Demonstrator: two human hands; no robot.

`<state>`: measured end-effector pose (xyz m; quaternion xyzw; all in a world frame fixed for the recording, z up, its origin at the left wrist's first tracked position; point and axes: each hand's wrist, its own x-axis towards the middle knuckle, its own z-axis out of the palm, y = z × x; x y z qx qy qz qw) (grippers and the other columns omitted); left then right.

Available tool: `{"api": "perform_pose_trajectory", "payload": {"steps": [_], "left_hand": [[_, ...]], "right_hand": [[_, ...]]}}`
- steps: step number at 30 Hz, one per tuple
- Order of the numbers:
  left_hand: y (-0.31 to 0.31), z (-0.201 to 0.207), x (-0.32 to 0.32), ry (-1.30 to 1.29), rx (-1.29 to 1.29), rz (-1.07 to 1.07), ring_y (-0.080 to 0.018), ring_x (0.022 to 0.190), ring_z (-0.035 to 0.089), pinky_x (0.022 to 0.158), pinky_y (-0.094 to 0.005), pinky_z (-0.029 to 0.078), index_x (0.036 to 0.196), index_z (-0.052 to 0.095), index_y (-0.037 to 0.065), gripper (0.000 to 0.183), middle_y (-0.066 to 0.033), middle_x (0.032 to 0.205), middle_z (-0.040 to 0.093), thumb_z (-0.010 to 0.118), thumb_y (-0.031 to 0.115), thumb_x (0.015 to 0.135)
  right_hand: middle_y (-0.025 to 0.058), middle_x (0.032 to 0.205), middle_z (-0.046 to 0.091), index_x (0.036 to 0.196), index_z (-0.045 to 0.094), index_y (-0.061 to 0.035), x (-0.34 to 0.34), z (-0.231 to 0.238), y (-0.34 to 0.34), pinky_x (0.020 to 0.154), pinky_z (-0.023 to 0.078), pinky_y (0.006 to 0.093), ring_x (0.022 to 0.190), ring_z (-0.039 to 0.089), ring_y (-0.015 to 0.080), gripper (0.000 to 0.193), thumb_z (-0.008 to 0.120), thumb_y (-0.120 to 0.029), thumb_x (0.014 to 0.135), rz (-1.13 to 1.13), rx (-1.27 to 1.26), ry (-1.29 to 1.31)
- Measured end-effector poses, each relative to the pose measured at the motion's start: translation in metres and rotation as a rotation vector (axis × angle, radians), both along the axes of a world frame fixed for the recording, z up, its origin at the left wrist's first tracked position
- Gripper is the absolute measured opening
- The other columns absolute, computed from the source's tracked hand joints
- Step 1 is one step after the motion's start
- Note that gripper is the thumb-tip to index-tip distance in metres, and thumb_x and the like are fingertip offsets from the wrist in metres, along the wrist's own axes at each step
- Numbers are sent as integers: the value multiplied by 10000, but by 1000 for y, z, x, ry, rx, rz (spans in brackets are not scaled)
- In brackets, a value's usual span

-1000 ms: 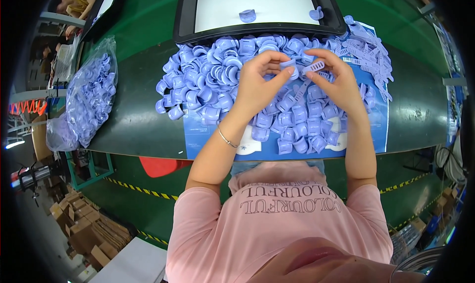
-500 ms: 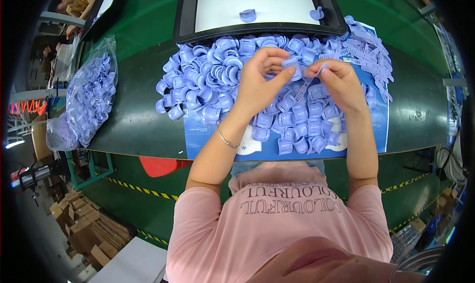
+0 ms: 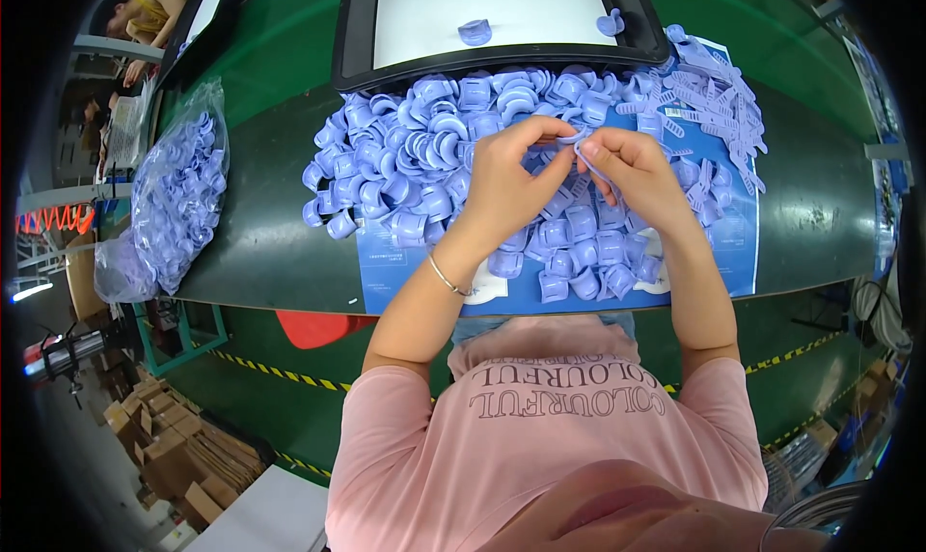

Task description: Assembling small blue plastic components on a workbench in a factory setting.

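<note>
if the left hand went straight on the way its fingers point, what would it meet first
Past the small purple part at its fingertips, probably the right hand; exact depth is unclear.

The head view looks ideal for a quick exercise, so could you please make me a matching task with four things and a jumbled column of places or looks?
Things:
1. Left hand
2. Bag
3. Slotted strips
4. Tray

Places or looks:
A. Heaped to the right of the curved pieces
B. Black-rimmed, with a white inside
C. Close to the right hand
D. See-through, at the left part of the table

Right pairs: 1-C, 2-D, 3-A, 4-B.
</note>
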<state>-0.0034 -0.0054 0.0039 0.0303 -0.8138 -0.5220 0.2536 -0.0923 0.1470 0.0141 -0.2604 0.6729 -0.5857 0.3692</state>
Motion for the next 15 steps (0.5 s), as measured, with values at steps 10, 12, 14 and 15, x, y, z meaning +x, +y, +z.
{"api": "perform_pose_trajectory", "payload": {"steps": [10, 12, 14, 15], "left_hand": [[1, 0, 1, -9, -52, 12, -166, 780, 669, 737, -270, 518, 935, 666, 10, 177, -84, 859, 693, 690, 33, 761], [1, -1, 1, -8, -43, 10, -166, 781, 669, 737, -270, 518, 935, 666, 10, 177, -84, 861, 693, 691, 34, 761], [0, -1, 1, -7, -34, 9, -166, 781, 669, 737, -270, 518, 936, 666, 10, 178, -85, 864, 694, 691, 34, 762], [0, -2, 1, -10, -32, 6, -165, 783, 669, 736, -270, 517, 938, 667, 11, 179, -85, 865, 694, 692, 35, 763]], "right_hand": [[-32, 568, 480, 807, 601, -30, -2, -2, 1, 433, 341, 189, 481, 430, 31, 273, 521, -240, 964, -39, -18, 9], [-33, 575, 482, 811, 602, -31, -1, -4, 1, 436, 342, 187, 489, 433, 29, 269, 522, -238, 964, -16, -18, 27], [-35, 581, 484, 816, 603, -31, -1, -4, 0, 439, 343, 186, 496, 436, 27, 266, 522, -236, 964, 7, -18, 46], [-37, 586, 484, 821, 605, -32, -1, -4, 0, 441, 345, 186, 501, 437, 26, 261, 522, -235, 965, -4, -15, 50]]}}
